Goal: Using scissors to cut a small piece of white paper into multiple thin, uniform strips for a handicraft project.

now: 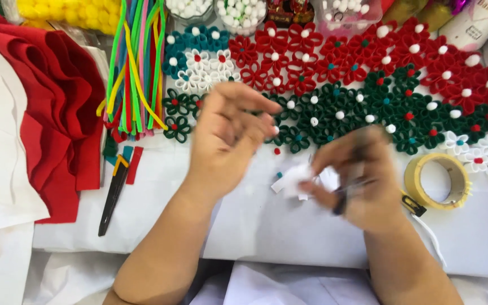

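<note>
Left hand [227,133]: we see its fingers spread, empty, above the white felt piece [296,181].
Right hand [357,181]: we see it gripping that piece, beside the tape roll [438,181].

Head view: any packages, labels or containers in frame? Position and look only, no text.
Clear plastic bag, top left: holds yellow pom-poms.
Two clear tubs, top centre: hold white pom-poms.
Clear plastic box, top centre-right: holds white pom-poms, partly cut off.
White bottle or tube, top right corner: lying tilted, pale label with small print, cropped.
Dark red packet, top centre between tubs and box: too small to tell more.
No signs or screens.
</note>
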